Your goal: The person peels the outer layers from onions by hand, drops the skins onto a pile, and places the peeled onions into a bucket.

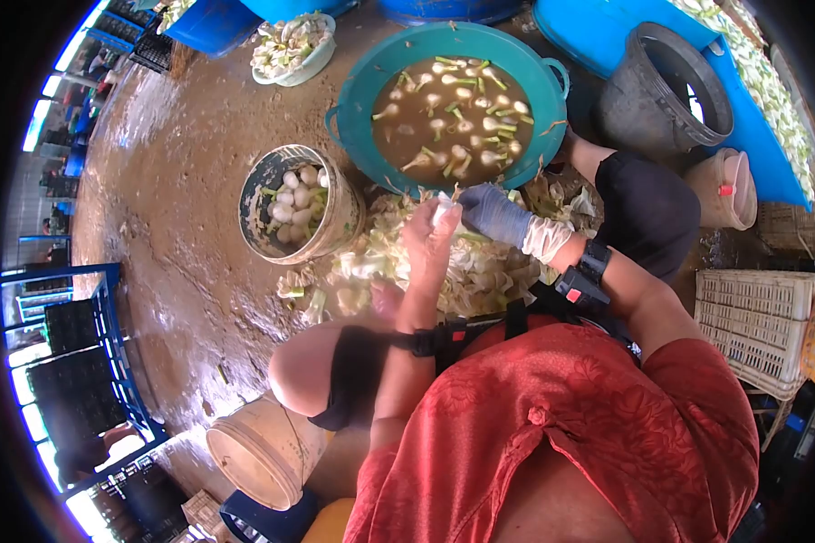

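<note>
My left hand (428, 237), bare, is closed around a white garlic bulb (442, 212) held upright in its fingers. Close against it on the right is my right hand (498, 215), in a grey-blue glove with a pale cuff. Its fingers are curled near the bulb, and what they grip is hidden. Beneath both hands lies a heap of pale peelings and leaves (480, 276). Just beyond them, a green tub (358, 90) holds brown water with several garlic bulbs floating, green stems attached. Left of my hands, a bucket (342, 213) contains several peeled white bulbs.
A pale bowl of garlic (321, 65) sits on the wet brown floor (190, 181). A dark grey bucket (625, 104) stands at right beside a blue garlic-filled container (759, 136). White crates (752, 317) are stacked at far right. A beige bucket (254, 452) stands at lower left.
</note>
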The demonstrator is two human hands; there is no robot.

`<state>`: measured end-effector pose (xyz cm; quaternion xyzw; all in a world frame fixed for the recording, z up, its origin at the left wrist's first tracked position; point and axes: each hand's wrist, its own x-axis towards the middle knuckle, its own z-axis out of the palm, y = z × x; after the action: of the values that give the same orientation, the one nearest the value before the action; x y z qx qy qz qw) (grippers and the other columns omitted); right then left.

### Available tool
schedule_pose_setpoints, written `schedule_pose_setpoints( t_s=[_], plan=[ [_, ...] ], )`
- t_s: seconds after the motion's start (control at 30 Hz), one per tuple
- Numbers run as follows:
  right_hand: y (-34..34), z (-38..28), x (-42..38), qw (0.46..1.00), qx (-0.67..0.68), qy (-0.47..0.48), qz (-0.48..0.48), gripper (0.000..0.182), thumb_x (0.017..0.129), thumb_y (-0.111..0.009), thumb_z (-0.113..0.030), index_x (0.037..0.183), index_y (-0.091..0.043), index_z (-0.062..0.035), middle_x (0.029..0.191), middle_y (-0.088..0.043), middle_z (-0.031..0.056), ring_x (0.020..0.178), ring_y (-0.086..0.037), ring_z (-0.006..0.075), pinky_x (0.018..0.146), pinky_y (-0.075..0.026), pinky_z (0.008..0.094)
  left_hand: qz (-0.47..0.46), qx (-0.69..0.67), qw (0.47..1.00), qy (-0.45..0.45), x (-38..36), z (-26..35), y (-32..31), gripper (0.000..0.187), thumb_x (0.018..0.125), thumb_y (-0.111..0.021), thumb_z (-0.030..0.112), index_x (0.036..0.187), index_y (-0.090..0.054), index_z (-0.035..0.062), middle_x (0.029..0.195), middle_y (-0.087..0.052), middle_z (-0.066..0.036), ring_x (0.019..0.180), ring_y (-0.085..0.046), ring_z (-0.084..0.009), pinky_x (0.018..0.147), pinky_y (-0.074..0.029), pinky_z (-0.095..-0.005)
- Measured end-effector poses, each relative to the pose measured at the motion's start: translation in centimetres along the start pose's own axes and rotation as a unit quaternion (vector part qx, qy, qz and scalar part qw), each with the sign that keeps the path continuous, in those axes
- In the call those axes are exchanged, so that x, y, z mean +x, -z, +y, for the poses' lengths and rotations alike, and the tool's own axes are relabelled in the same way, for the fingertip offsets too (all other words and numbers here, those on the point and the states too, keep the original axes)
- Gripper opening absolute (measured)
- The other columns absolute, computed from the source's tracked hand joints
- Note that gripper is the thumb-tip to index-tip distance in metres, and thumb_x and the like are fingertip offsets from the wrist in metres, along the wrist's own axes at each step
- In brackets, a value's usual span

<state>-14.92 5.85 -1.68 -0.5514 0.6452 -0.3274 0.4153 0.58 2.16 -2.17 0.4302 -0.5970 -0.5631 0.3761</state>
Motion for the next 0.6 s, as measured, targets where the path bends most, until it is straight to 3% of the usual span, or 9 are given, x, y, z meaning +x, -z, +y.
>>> schedule_pose_setpoints(
  t_s=[0.03,0.1,0.13,0.17,0.27,0.33,0.43,0.5,0.6],
  plan=[
    [0.2,0.2,-0.2,1.000,0.000,0.000,0.001,0.018,0.076,-0.062,-0.018,0.083,-0.063,-0.0018,0.067,-0.061,0.0159,0.064,-0.060,0.0271,0.062,-0.047,0.0364,-0.010,-0.061,0.998,0.022,-0.1,0.5,0.0,0.043,0.080,-0.065,0.032,0.105,-0.060,-0.0028,0.085,-0.059,-0.002,0.070,-0.052,-0.0092,0.060,-0.042,-0.0212],
    [0.5,0.5,-0.8,0.988,0.014,0.156,-0.003,0.019,0.080,-0.061,-0.017,0.090,-0.064,-0.0009,0.073,-0.063,0.0129,0.068,-0.059,0.0187,0.066,-0.047,0.0316,-0.019,-0.122,0.991,0.046,-0.4,2.0,0.2,0.041,0.078,-0.064,0.028,0.105,-0.059,-0.0029,0.086,-0.060,-0.003,0.070,-0.054,-0.0098,0.060,-0.042,-0.0208],
    [1.3,-0.6,-1.1,0.957,-0.120,0.262,0.019,0.019,0.083,-0.059,-0.016,0.092,-0.063,0.0004,0.078,-0.064,0.0120,0.072,-0.058,0.0159,0.069,-0.046,0.0302,-0.027,-0.164,0.983,0.076,-0.3,3.4,0.4,0.042,0.076,-0.061,0.026,0.107,-0.058,-0.0028,0.088,-0.060,-0.004,0.072,-0.055,-0.0107,0.062,-0.043,-0.0210],
    [1.7,-1.6,-1.4,0.957,-0.120,0.262,0.018,0.019,0.083,-0.059,-0.016,0.092,-0.063,0.0004,0.078,-0.064,0.0120,0.072,-0.058,0.0159,0.069,-0.046,0.0302,-0.035,-0.206,0.972,0.106,-0.3,4.1,0.8,0.044,0.073,-0.059,0.023,0.108,-0.057,-0.0028,0.090,-0.060,-0.005,0.073,-0.057,-0.0115,0.063,-0.044,-0.0212],
    [1.9,-2.6,-1.4,0.990,0.118,0.058,-0.042,0.022,0.082,-0.062,-0.017,0.096,-0.063,0.0001,0.078,-0.065,0.0121,0.073,-0.059,0.0190,0.070,-0.046,0.0311,-0.062,-0.263,0.961,0.060,0.3,3.1,0.9,0.046,0.071,-0.058,0.024,0.109,-0.056,-0.0013,0.092,-0.060,-0.005,0.074,-0.057,-0.0113,0.060,-0.043,-0.0207],
    [1.6,-2.2,-0.9,0.986,0.080,0.124,-0.079,0.026,0.081,-0.064,-0.019,0.100,-0.062,-0.0002,0.077,-0.065,0.0119,0.072,-0.060,0.0233,0.070,-0.047,0.0326,-0.068,-0.307,0.949,0.009,0.3,3.7,0.5,0.044,0.074,-0.059,0.025,0.110,-0.057,-0.0007,0.092,-0.060,-0.004,0.073,-0.056,-0.0103,0.059,-0.042,-0.0201],
    [2.1,-1.7,-0.6,0.987,0.000,0.153,-0.054,0.026,0.077,-0.066,-0.016,0.099,-0.063,-0.0014,0.082,-0.065,0.0116,0.074,-0.060,0.0256,0.069,-0.047,0.0340,-0.015,-0.141,0.986,0.092,-0.1,4.6,0.7,0.038,0.079,-0.064,0.020,0.108,-0.059,-0.0044,0.091,-0.061,-0.006,0.076,-0.056,-0.0136,0.070,-0.045,-0.0252],
    [1.5,-1.1,-0.9,0.973,-0.002,0.229,0.006,0.024,0.076,-0.066,-0.013,0.098,-0.063,-0.0028,0.084,-0.065,0.0109,0.075,-0.061,0.0250,0.069,-0.048,0.0342,-0.089,-0.035,0.992,0.080,0.0,4.7,1.5,0.039,0.081,-0.067,0.021,0.108,-0.060,-0.0063,0.091,-0.063,-0.007,0.080,-0.056,-0.0125,0.073,-0.045,-0.0259],
    [1.9,-1.5,-1.6,0.947,-0.037,0.314,0.048,0.025,0.072,-0.066,-0.007,0.097,-0.063,-0.0057,0.090,-0.064,0.0095,0.078,-0.061,0.0241,0.070,-0.050,0.0343,-0.074,-0.103,0.991,0.049,0.0,4.1,1.0,0.033,0.080,-0.065,0.016,0.107,-0.062,-0.0027,0.090,-0.063,-0.004,0.080,-0.055,-0.0091,0.071,-0.045,-0.0232]
  ],
)
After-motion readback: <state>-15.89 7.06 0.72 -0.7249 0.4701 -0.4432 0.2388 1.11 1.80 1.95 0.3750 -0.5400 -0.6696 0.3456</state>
